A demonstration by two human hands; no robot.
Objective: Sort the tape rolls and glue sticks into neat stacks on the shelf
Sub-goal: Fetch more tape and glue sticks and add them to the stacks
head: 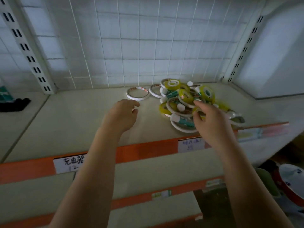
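Note:
A jumbled pile (185, 102) of white tape rings, yellow-green tape rolls and green glue sticks with white caps lies on the beige shelf (82, 122), right of centre. One white tape ring (137, 95) lies flat by itself to the left of the pile, near the back grid. My left hand (122, 115) hovers just in front of that ring, fingers loosely curled, holding nothing. My right hand (209, 119) reaches into the near side of the pile, its fingertips closing around a yellow tape roll (198, 111). A green glue stick (184, 121) lies on a white ring just left of that hand.
A white wire grid (131, 46) backs the shelf, with slotted uprights (26, 50) at both sides. The shelf front has an orange strip (144, 150) with handwritten price labels (69, 164). Lower shelves sit below. A dark object (13, 102) lies on the neighbouring shelf at left.

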